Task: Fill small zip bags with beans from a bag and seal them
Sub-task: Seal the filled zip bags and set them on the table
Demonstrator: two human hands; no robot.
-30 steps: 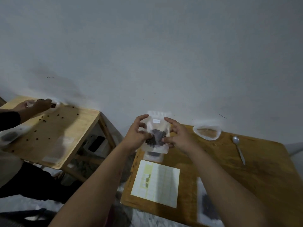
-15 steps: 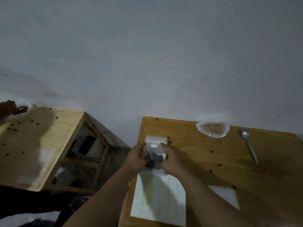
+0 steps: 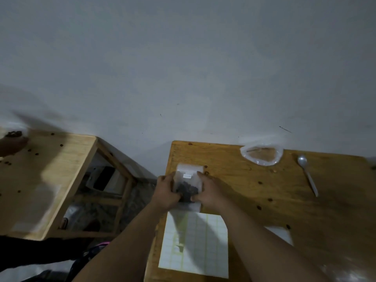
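A small clear zip bag (image 3: 189,176) with dark beans in its lower half and a white label lies low over the left end of the wooden table (image 3: 264,190). My left hand (image 3: 165,193) grips its left edge and my right hand (image 3: 209,192) grips its right edge, thumbs towards the beans. More clear zip bags (image 3: 188,206) lie under it, partly hidden by my hands. An open clear plastic bag (image 3: 262,154) rests at the table's back edge.
A sheet of labels (image 3: 195,243) lies in front of my hands. A white plastic spoon (image 3: 307,174) sits at the right, a white sheet (image 3: 281,234) near my right forearm. Loose beans dot the table. Another person's hand (image 3: 12,144) works at a second table (image 3: 46,180) to the left.
Both hands have brought the filled bag down from in front of the wall onto the stack at the table's left end. The view has tilted down and right.
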